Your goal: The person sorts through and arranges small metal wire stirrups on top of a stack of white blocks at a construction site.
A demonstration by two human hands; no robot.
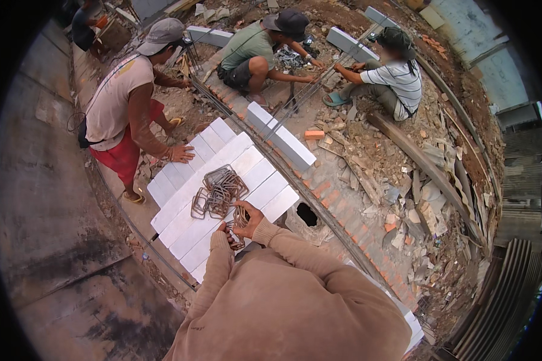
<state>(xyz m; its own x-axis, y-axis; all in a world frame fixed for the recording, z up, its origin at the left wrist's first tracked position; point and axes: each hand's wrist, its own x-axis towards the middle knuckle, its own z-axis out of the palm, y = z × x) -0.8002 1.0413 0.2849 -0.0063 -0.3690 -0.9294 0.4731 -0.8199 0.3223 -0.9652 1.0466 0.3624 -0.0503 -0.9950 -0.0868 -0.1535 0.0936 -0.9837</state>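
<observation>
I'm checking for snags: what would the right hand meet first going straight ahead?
Beyond the held loops, the right hand would probably meet the loop pile on the blocks; depth is unclear.

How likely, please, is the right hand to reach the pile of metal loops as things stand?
Probably yes: the right hand is close beside the pile of loops, with nothing visibly between, though its grip is on other loops.

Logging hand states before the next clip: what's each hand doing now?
Left hand: closed, holding bent metal rings.
Right hand: closed, also holding bent metal rings; whether the same ones, cannot tell.
</observation>
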